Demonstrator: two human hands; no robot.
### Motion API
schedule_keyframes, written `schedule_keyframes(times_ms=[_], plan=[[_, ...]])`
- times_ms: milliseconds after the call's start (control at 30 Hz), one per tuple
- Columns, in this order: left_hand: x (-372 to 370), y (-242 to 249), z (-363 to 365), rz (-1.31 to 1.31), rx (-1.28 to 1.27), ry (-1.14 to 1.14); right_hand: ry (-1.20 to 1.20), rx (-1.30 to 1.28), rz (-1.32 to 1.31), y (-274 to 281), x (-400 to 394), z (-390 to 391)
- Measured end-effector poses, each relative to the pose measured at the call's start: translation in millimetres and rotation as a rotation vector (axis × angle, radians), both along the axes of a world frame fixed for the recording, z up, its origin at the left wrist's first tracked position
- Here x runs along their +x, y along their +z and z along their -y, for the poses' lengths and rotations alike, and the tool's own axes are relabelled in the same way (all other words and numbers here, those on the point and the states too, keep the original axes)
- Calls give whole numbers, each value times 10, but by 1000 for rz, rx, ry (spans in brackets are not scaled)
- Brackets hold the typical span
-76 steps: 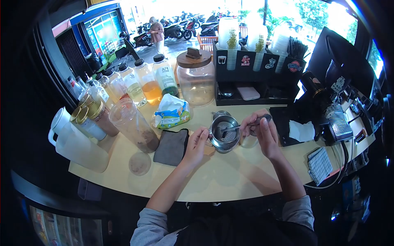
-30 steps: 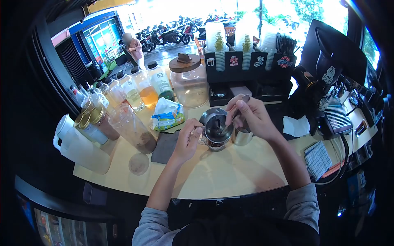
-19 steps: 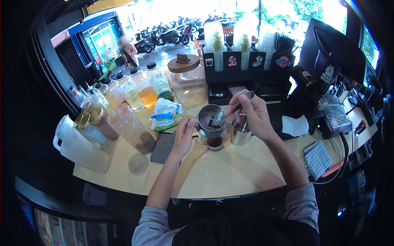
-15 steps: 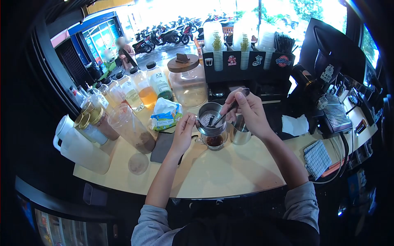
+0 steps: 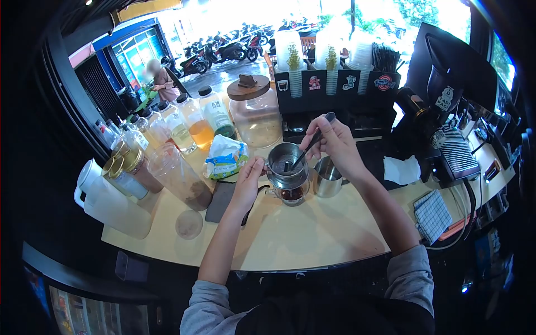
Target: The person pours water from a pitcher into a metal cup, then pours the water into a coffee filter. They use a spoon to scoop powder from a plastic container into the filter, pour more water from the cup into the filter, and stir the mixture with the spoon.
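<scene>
A metal coffee drip filter (image 5: 286, 180) sits on a glass mug (image 5: 292, 195) with dark brown liquid in it. My left hand (image 5: 249, 177) pinches the filter at its left side, fingers closed. My right hand (image 5: 330, 144) is closed around the dark handle of a spoon (image 5: 312, 142), whose lower end dips into the filter. Dark contents show inside the filter; the spoon's tip is partly hidden there. Just right of the mug, below my right hand, stands a metal pitcher (image 5: 328, 180).
A lidded glass jar (image 5: 255, 120), several bottles (image 5: 199, 127), a wipes pack (image 5: 226, 156) and a plastic jug (image 5: 114, 209) stand on the left. Cup stacks fill a black holder (image 5: 335, 92) behind. A checked cloth (image 5: 431, 216) lies near the machine (image 5: 455, 153) on the right.
The pale, bubbly surface inside the filter now looks darker and less foamy. My right hand has moved slightly left with the spoon. In the background, a person has shifted left.
</scene>
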State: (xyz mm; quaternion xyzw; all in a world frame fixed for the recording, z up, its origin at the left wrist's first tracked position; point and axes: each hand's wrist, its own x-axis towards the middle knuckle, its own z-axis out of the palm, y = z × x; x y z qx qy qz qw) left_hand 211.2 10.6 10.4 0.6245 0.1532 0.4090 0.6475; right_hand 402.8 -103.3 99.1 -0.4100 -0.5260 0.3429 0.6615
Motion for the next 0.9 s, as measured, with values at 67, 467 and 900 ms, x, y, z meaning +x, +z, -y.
schedule_keyframes(times_ms=[67,467,900], plan=[[-19,-26,-23,-24,13,-1,-49,8,58,3,14,-3],[-36,-73,-32,-7,-6,-28,20,7,-5,-32,35,-30],[-30,-160,-29,-20,32,8,-92,83,43,-58,-32,-26]])
